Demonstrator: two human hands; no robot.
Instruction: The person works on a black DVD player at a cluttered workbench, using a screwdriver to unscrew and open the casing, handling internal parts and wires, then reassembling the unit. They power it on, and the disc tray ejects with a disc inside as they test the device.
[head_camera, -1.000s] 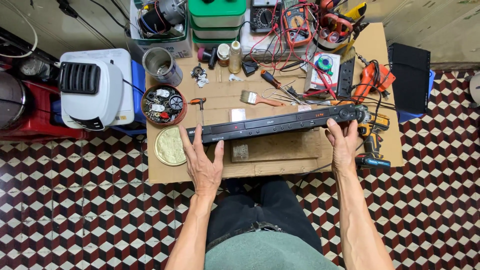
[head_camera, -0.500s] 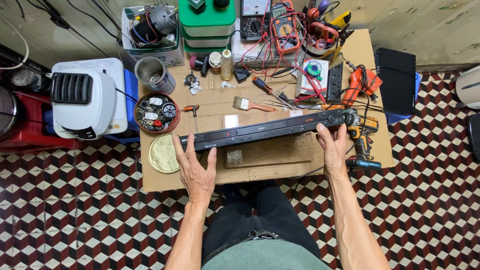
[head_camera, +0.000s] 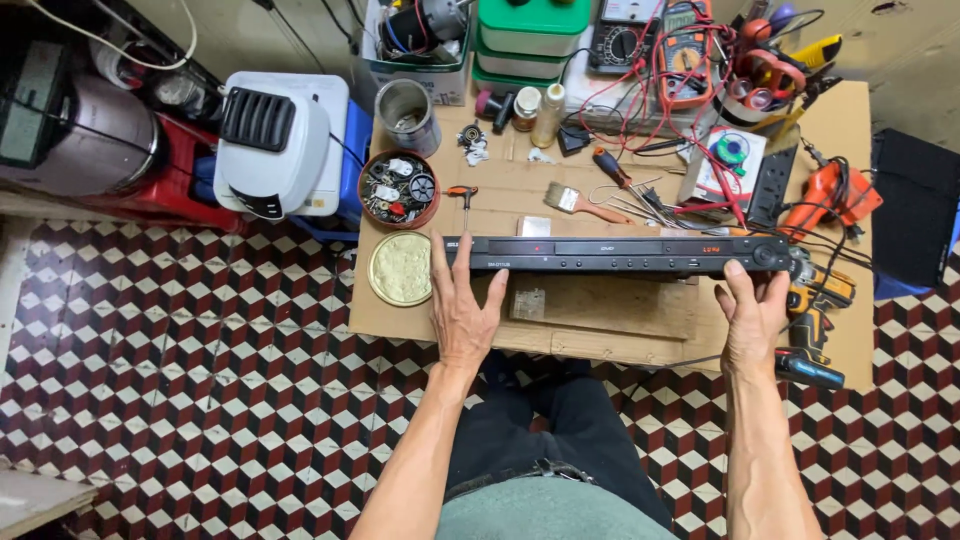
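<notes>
Black disc player (head_camera: 620, 254) sits front-up on the cardboard sheet (head_camera: 600, 335). Left hand (head_camera: 465, 310) and right hand (head_camera: 752, 318) press flat against its ends, fingers spread, gripping nothing. Brass tin lid (head_camera: 400, 268) lies just beside the left hand.

Both forearms are stretched forward from the body, roughly parallel and well apart. The left hand (head_camera: 465, 305) is laid palm-down with its 5 fingers spread and pointing away. The right hand (head_camera: 752, 315) is likewise extended, fingers loosely opened, the thumb set apart to the inside.
</notes>
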